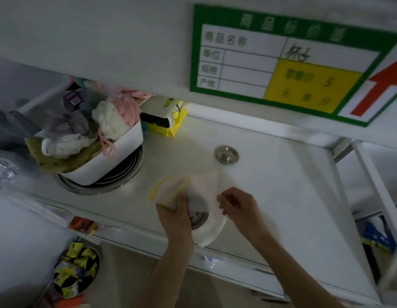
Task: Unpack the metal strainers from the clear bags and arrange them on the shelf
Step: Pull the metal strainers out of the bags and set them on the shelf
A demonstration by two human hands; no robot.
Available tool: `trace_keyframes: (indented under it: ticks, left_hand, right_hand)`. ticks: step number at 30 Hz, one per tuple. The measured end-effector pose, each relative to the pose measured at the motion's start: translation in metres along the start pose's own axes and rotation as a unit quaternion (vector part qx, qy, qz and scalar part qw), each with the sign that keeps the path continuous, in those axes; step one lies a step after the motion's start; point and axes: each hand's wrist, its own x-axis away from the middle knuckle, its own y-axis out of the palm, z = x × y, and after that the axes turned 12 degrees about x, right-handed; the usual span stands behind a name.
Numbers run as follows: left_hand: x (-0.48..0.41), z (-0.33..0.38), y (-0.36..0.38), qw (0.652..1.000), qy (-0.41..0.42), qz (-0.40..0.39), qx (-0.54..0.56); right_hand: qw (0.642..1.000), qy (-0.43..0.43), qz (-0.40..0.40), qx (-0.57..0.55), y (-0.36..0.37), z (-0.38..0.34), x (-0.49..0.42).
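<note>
The left hand [175,213] curled its fingers over the rim of a metal strainer [198,211], gripping it through or inside a clear bag [206,187]; blur hid exactly which. The right hand [237,204], at 3 o'clock from the left, pinched the bag's edge between closed fingertips, with the plastic trailing down toward 6 o'clock. This strainer sat at the front edge of a white shelf [282,185], half under the left thumb, its centre knob just visible. A second strainer [226,154], bare and lying flat, rested on the shelf at 12 o'clock from the hands, well apart from them. At 10 o'clock, a white tub [108,161] heaped with pale and pink bath puffs sat on a stack of round metal pieces [126,172]. Behind the tub, at 11 o'clock, lay a yellow packet [170,127]. At 1 o'clock, a green price label [293,58] with a yellow box and red arrow hung on the shelf edge above. At 8 o'clock, below the shelf, a round bin [77,272] held yellow and black packets.
</note>
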Motion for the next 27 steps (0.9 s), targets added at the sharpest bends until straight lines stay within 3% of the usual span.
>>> trace_keyframes:
  ticks: [5,15,21,25,27]
  left_hand:
    - [0.003,-0.015,0.01,1.0,0.02,-0.016,-0.007]
    - [0.005,-0.021,0.017,0.997,0.073,0.0,-0.005]
    - [0.01,-0.026,0.019,0.996,0.081,0.007,-0.021]
    - [0.008,-0.027,0.016,0.995,0.095,0.019,-0.014]
    - [0.007,-0.025,0.015,0.995,0.094,0.016,-0.003]
  right_hand:
    - [0.996,-0.033,-0.075,0.039,0.003,-0.007,0.022]
    - [0.991,0.083,-0.089,-0.051,0.0,0.013,0.015]
    - [0.986,0.068,-0.13,-0.073,0.01,0.007,0.013]
    - [0.975,0.09,-0.142,-0.148,0.013,0.005,0.012]
    - [0.979,0.071,-0.153,-0.118,0.017,0.01,0.012]
